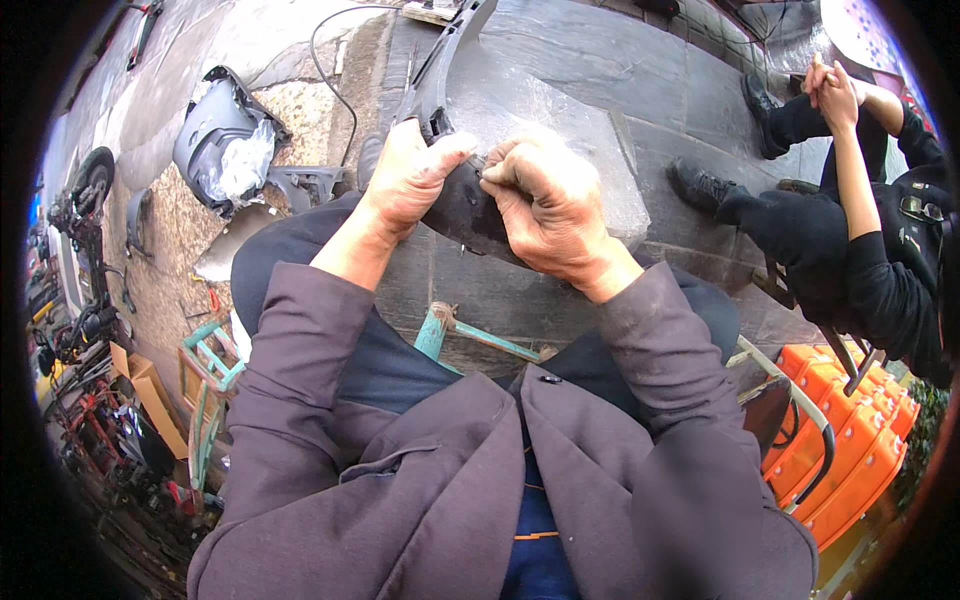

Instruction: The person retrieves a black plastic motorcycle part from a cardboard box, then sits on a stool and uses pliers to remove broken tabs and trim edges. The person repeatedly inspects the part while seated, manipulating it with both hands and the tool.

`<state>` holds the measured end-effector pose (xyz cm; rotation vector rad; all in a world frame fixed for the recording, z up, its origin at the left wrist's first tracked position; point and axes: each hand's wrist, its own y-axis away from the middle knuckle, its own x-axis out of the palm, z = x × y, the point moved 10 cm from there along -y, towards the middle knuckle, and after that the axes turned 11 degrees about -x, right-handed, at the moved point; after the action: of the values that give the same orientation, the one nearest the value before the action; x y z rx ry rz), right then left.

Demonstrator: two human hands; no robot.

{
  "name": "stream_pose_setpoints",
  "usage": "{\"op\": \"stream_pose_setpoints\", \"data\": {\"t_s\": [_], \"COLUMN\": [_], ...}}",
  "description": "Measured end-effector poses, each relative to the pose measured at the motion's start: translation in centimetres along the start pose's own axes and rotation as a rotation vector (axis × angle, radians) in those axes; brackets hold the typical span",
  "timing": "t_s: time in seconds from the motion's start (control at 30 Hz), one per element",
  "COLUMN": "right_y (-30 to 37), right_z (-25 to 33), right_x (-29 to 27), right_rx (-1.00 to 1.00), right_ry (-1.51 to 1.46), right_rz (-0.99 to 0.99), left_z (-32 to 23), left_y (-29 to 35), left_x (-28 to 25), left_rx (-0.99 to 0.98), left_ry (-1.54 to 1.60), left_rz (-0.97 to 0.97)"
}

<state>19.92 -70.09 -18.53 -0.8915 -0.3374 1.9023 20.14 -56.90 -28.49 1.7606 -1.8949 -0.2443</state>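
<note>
Nearest me were my dark coat sleeves (300, 350), coming in from either side over my lap. Past my knees was the dark panel (463, 208), held up between my hands. My left hand (405, 172) was closed round its left side, thumb pointing inward. My right hand (548, 200) had its thumb and forefinger pinched together at the panel's edge; whether anything sat in that pinch I couldn't tell. To my mind, the left was best kept for bracing and the right for light, even finger work, so the panel wouldn't twist. The clear film (580, 130) spread just beyond was worth keeping out from under my fingertips. Farther off, a grey shell (212, 135) lay on the left, and on the right sat a person (855, 220) with clasped hands.
</note>
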Motion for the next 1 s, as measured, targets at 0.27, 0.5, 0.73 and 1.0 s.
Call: {"op": "stream_pose_setpoints", "data": {"t_s": [0.27, 0.5, 0.73, 1.0], "right_y": [0.0, 0.2, -0.4, 1.4], "right_z": [-0.6, -1.0, 0.4, -5.8], "right_x": [0.5, -0.2, -1.4, -1.0], "right_rx": [-0.039, 0.07, 0.076, 0.592], "right_ry": [0.046, -0.039, -0.093, -0.486], "right_rz": [-0.019, -0.029, -0.053, -0.266], "left_z": [1.2, -0.4, -1.5, -3.7], "left_y": [-1.0, -0.4, 0.0, 0.5], "left_x": [-2.2, -0.9, -0.5, -0.1], "left_rx": [0.018, 0.113, 0.09, 0.237], "left_ry": [-0.221, -0.185, -0.116, -0.092], "left_rz": [-0.262, -0.205, -0.11, -0.17]}}
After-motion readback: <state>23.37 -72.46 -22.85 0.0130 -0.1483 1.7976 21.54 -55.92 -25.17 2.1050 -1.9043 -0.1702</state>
